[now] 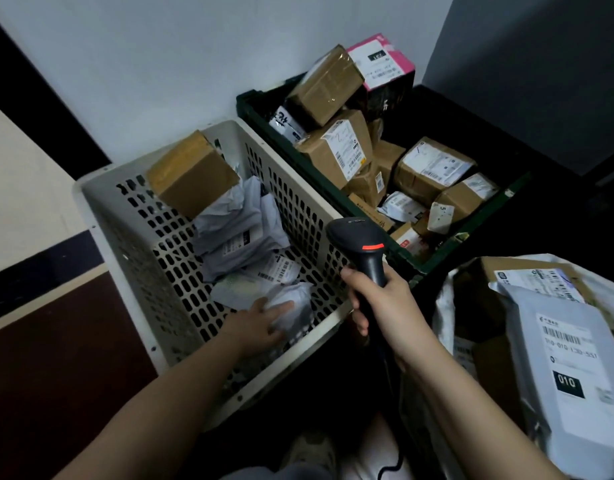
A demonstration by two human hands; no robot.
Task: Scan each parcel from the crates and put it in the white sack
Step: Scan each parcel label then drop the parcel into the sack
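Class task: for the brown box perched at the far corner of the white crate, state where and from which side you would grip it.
Grip the brown box across its two long sides from above: it sits tilted atop the soft bags, top face clear.

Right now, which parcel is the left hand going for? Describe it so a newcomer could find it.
Start at the cream perforated crate on the left. In its near corner, under the left hand, lies a crumpled white poly mailer. Unlike the flatter mailers behind it, no label shows on it.
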